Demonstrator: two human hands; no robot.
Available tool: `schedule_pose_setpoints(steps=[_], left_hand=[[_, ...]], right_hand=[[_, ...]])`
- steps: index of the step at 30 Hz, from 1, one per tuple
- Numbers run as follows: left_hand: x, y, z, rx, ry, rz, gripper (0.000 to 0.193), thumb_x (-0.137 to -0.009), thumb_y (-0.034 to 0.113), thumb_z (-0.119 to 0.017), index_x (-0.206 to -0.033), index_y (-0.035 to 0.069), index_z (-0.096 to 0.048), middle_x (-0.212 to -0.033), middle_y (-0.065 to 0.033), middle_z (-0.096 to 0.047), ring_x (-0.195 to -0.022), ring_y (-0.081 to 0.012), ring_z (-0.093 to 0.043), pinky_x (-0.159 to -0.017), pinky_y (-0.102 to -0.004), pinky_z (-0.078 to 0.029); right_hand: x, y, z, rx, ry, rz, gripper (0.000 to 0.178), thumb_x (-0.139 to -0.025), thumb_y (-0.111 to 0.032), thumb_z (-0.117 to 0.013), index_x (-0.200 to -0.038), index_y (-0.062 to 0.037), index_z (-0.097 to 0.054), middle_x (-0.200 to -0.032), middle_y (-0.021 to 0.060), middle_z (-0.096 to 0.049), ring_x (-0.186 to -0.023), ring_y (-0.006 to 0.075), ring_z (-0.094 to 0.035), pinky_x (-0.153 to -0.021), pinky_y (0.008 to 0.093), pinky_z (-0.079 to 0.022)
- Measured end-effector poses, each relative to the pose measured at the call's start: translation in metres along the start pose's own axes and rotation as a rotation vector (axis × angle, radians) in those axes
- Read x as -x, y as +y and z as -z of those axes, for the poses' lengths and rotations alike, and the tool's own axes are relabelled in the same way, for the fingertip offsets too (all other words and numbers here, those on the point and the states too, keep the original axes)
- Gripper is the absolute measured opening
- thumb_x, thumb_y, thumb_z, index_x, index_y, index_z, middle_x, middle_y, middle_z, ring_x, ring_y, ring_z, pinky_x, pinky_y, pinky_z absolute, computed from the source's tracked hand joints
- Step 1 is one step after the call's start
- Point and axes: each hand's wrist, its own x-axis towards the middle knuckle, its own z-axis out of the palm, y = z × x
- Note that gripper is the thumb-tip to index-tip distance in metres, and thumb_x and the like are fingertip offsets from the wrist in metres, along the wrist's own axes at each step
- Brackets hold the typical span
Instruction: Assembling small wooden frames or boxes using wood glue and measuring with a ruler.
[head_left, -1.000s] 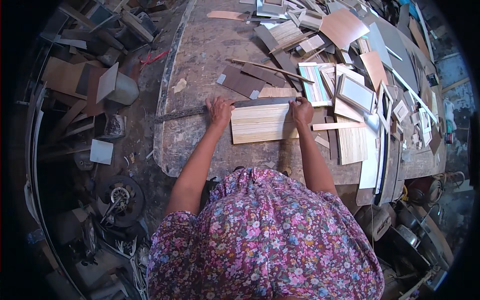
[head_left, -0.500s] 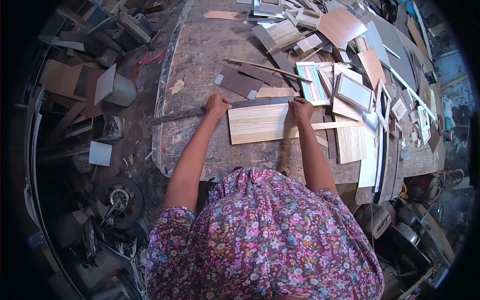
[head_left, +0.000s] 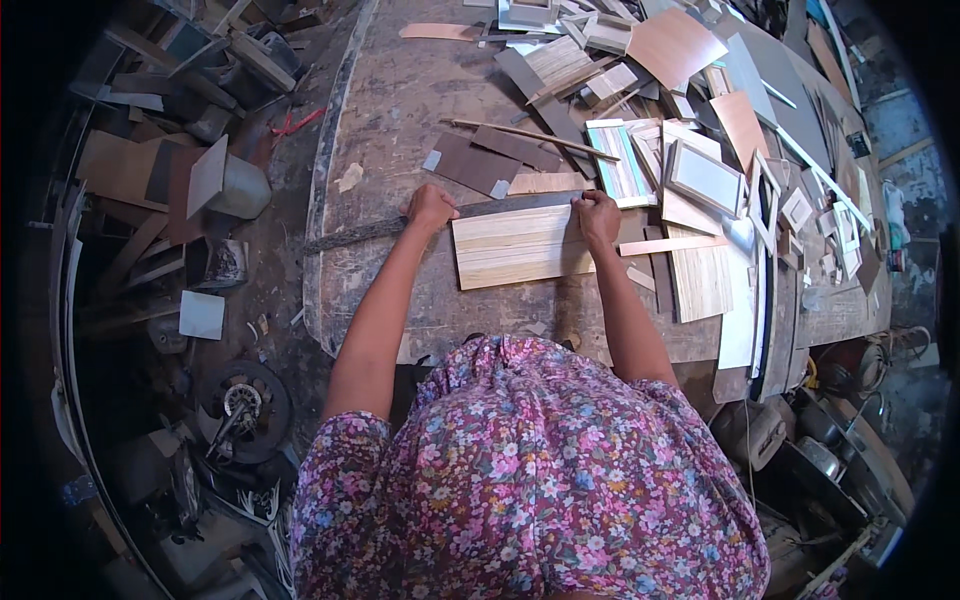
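- Pale striped wood forms the panel [head_left: 515, 248] in the head view; it lies flat on the counter [head_left: 395, 100], set back from the near edge and closer to the left edge than to the right.
- Along the panel's far side runs a long dark strip [head_left: 512, 204], its left end at the counter's left edge.
- Left hand [head_left: 430, 206]: fingers curled and grasping the dark strip, just beside the panel's far left corner.
- Right hand [head_left: 598, 216]: fingers bent tight, pinching the dark strip by the panel's far right corner; whether the strip ends under that hand is hard to tell.
- Beyond the strip, toward the counter's far edge, lie a brown board [head_left: 465, 163] with whitish corners and a thin stick [head_left: 530, 138].
- Toward the counter's right edge: a teal-edged piece [head_left: 620, 160], a framed piece [head_left: 705, 178], a narrow pale slat [head_left: 672, 245] and a second striped board [head_left: 703, 285].
- Past the counter's left edge, a wheel [head_left: 270, 405] is on the floor.
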Motion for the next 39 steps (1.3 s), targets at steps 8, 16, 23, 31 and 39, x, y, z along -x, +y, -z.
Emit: schedule_pose_setpoints(steps=[8, 16, 23, 31, 39], left_hand=[[0.004, 0.014, -0.012, -0.14, 0.117, 0.059, 0.016, -0.074, 0.022, -0.061, -0.074, 0.007, -0.067, -0.088, -0.0137, -0.064, -0.09, -0.0311, -0.059, -0.091, -0.0575, -0.025], [0.01, 0.022, -0.002, -0.11, 0.078, 0.092, 0.008, -0.072, 0.018, -0.062, -0.073, 0.011, -0.066, -0.086, -0.0094, -0.065, -0.087, -0.0268, -0.06, -0.091, -0.0539, -0.025], [0.009, 0.009, -0.006, -0.065, 0.112, 0.043, 0.022, -0.055, 0.017, -0.077, -0.075, 0.017, -0.068, -0.08, -0.0015, -0.066, -0.082, -0.02, -0.061, -0.081, -0.0498, -0.034], [0.005, 0.004, -0.007, 0.027, 0.081, 0.059, 0.022, -0.054, 0.015, -0.078, -0.072, 0.017, -0.066, -0.082, -0.0022, -0.065, -0.086, -0.02, -0.06, -0.088, -0.0521, -0.03], [0.003, 0.002, -0.002, -0.009, 0.089, -0.003, 0.022, -0.054, 0.015, -0.078, -0.074, 0.014, -0.068, -0.077, -0.0039, -0.066, -0.074, -0.018, -0.062, -0.072, -0.0372, -0.045]], right_hand=[[0.003, 0.004, -0.009, 0.011, 0.11, 0.05, 0.034, -0.068, -0.03, -0.067, -0.097, -0.0152, -0.062, -0.089, 0.0144, -0.063, -0.085, 0.0312, -0.059, -0.072, 0.0391, -0.047], [0.0, 0.001, -0.005, -0.009, 0.02, -0.042, 0.031, -0.067, -0.028, -0.068, -0.094, -0.0144, -0.065, -0.088, 0.0142, -0.063, -0.083, 0.0303, -0.06, -0.072, 0.0377, -0.047], [-0.004, 0.006, -0.007, -0.075, 0.001, -0.04, 0.03, -0.065, -0.028, -0.07, -0.092, -0.0151, -0.067, -0.088, 0.0126, -0.064, -0.08, 0.0286, -0.061, -0.07, 0.0357, -0.047], [-0.006, 0.011, -0.012, -0.081, 0.008, -0.048, 0.035, -0.065, -0.027, -0.07, -0.095, -0.0091, -0.065, -0.089, 0.0116, -0.064, -0.079, 0.0228, -0.062, -0.07, 0.0304, -0.047], [-0.003, 0.008, -0.008, -0.04, 0.029, -0.025, 0.032, -0.066, -0.028, -0.069, -0.094, -0.0137, -0.066, -0.088, 0.0131, -0.064, -0.081, 0.0273, -0.061, -0.071, 0.0349, -0.047]])
